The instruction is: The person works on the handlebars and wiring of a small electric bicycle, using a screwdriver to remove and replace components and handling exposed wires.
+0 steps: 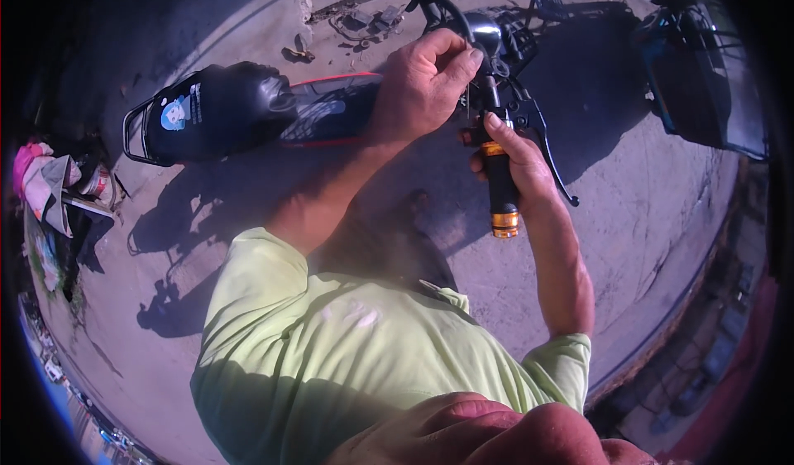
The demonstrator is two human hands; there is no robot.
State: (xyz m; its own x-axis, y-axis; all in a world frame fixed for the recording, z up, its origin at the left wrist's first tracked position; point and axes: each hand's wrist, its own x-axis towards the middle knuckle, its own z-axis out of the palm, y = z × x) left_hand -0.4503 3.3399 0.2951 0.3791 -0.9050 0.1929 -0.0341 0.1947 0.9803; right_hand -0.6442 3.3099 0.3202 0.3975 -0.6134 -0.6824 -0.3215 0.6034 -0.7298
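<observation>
An electric scooter stands across in front of me, its black seat (236, 105) to the left and its handlebar (493, 93) near the middle. My left hand (426, 83) is closed in a pinch beside the handlebar's centre, close to the black cables. Whatever its fingertips hold is hidden. Around the inner end of the black and gold handlebar grip (502, 185) my right hand (523, 160) is closed, with the thumb on top next to a small switch housing (473, 136). The black brake lever (548, 146) sticks out beyond that hand, untouched.
A dark bin-like object with a blue edge (699, 80) is at the far right. Fabric bags (58, 184) lie at the left. Loose parts (368, 22) are scattered on the concrete ground (616, 246) beyond the scooter. Shadows fall across the ground.
</observation>
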